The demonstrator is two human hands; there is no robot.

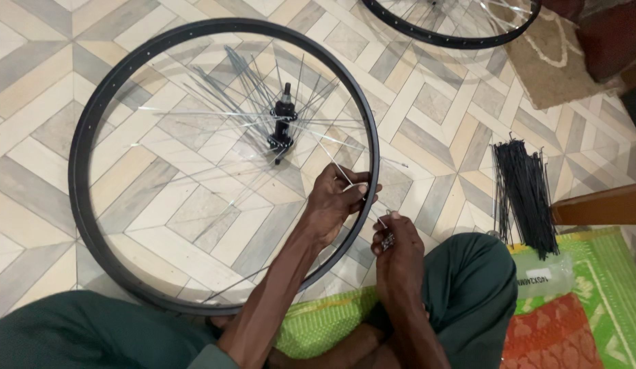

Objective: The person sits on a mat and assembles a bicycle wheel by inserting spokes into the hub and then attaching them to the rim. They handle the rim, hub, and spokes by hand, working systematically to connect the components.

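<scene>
The rim (79,171) lies on the tiled floor (31,61), its near edge propped against the person's knees, with the hub (282,130) hanging loosely in the middle on a fan of thin spokes (215,102). Most of those spokes look unfastened at the outer end, so a nudge of the rim could, I think, tip the hub and tangle or bend them.

The left hand (335,201) reaches through the rim and pinches 1 spoke (332,160) where it nears the rim's right side. The right hand (398,249), just outside the rim, is closed on a small dark part (387,239), probably a nipple or tool. If the spoke slips from the pinch it may spring back out of its hole, and the small part could drop and roll off across the patterned tiles, where it would be hard to spot.

A bundle (524,198) of black spokes lies near the green mat (605,273), at its far edge, close enough to be scattered by a knee.

A 2nd wheel (448,27) is cut off by the top edge. The silver spokes blur into the pale tiles, so I cannot count them or tell which are seated. What exactly the right hand holds is too small to make out.
</scene>
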